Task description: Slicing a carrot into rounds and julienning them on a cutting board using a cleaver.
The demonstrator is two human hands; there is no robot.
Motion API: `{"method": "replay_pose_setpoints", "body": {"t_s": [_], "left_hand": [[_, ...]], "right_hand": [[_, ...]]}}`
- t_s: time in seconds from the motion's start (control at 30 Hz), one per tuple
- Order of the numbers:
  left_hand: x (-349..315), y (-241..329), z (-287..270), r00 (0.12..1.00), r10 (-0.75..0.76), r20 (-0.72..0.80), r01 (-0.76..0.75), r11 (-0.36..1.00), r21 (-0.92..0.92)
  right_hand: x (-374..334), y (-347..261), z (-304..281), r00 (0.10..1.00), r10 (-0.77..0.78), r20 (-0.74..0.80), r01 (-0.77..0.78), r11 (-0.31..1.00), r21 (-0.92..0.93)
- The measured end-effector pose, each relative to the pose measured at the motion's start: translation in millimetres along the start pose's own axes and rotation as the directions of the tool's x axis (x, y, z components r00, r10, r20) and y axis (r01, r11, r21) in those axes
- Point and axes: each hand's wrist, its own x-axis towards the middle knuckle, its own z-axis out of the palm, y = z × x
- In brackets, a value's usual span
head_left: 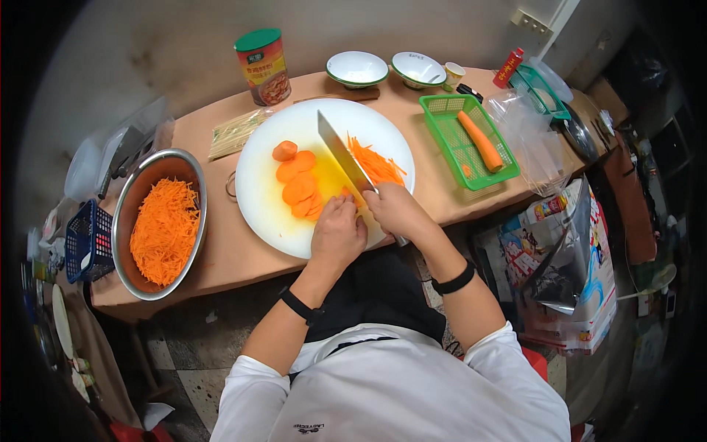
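Note:
My right hand (398, 211) is wrapped round the handle of a kitchen knife (340, 150), whose broad blade slants away toward the far left over a round white cutting board (258, 158). Close to the blade, my left hand (339, 232) has its fingers curled down on some carrot pieces, mostly hidden under the fingertips. A row of overlapping round carrot slices (298, 190) lies on the board left of the knife. On the blade's right side is a small pile of carrot shreds (374, 163). Orange juice stains the board's middle.
A metal bowl (197, 243) heaped with shredded carrot (166, 232) stands at left. At right, a green basket (442, 140) holds a whole carrot (480, 142). Behind are skewers (234, 135), a green-lidded can (263, 68) and two white bowls (357, 68). A plastic bag (524, 140) lies far right.

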Motion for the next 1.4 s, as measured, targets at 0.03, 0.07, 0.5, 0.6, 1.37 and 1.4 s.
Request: {"method": "replay_pose_setpoints", "body": {"t_s": [0.03, 0.07, 0.5, 0.6, 1.37, 1.4], "left_hand": [[0.6, 2.1, -1.1, 1.000, -0.014, 0.024, 0.014, 1.000, -0.004], [1.4, 3.6, -2.5, 0.998, -0.028, 0.049, 0.028, 1.000, -0.008], [2.9, 5.6, -4.6, 0.998, -0.053, 0.039, 0.055, 0.998, -0.037], [0.5, 1.7, -3.9, 0.995, -0.084, 0.052, 0.088, 0.994, -0.066], [-1.5, 1.2, -2.4, 0.997, -0.060, 0.046, 0.061, 0.998, -0.035], [-1.0, 1.5, -3.2, 0.997, -0.062, 0.045, 0.064, 0.997, -0.034]], "right_hand": [[-4.2, 2.6, -0.9, 1.000, -0.002, 0.004, 0.002, 1.000, -0.001], [-9.0, 4.8, -1.8, 1.000, -0.027, -0.013, 0.027, 0.999, 0.020], [-58.2, -4.9, -10.0, 0.994, 0.017, 0.112, -0.008, 0.997, -0.081], [-63.1, -6.8, -13.0, 0.984, 0.084, 0.154, -0.064, 0.990, -0.129], [-45.7, -4.1, -2.0, 0.997, 0.002, 0.079, -0.001, 1.000, -0.023], [-47.3, -3.9, -1.0, 0.997, -0.004, 0.082, 0.007, 0.999, -0.033]]}}
